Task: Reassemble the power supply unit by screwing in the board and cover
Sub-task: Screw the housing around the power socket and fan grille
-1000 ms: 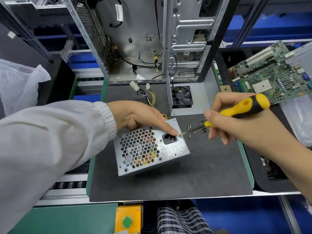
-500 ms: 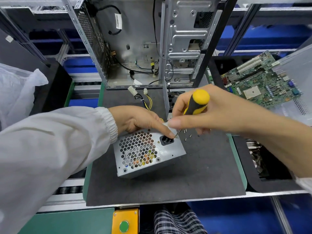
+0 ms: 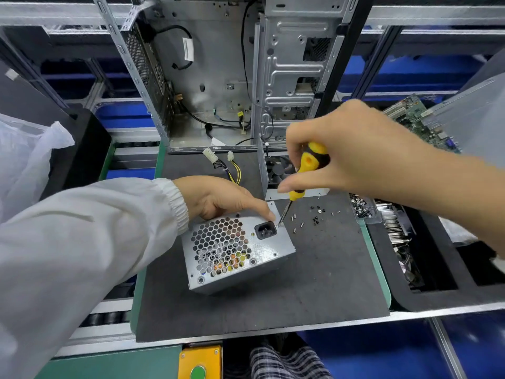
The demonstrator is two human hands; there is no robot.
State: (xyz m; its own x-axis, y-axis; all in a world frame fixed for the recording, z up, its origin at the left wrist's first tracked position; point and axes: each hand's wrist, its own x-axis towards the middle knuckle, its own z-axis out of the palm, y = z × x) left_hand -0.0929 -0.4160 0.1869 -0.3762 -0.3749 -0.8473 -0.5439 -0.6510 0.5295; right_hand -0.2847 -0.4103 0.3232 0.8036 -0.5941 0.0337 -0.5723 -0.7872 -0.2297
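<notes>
The silver power supply unit (image 3: pixel 262 251) stands on the dark mat (image 3: pixel 314 291), its honeycomb grille and black power socket facing up. My left hand (image 3: pixel 218 198) holds its far top edge, index finger stretched out next to the socket. My right hand (image 3: pixel 352 154) grips a yellow and black screwdriver (image 3: pixel 306 168) nearly upright. The tip rests at a screw spot just right of the socket. Several loose screws (image 3: pixel 308 218) lie on the mat to the right of the unit.
An open computer case (image 3: pixel 232 77) stands behind the mat, with a small fan bracket (image 3: pixel 278 170) in front of it. A motherboard (image 3: pixel 415 119) lies at the back right. A small tray of screws (image 3: pixel 362 207) and a heatsink sit right of the mat. Yellow cables (image 3: pixel 235 170) trail behind the unit.
My right hand swung the screwdriver from nearly flat to nearly upright, and its tip now sits at the hole beside the socket. My left hand stayed on the unit.
</notes>
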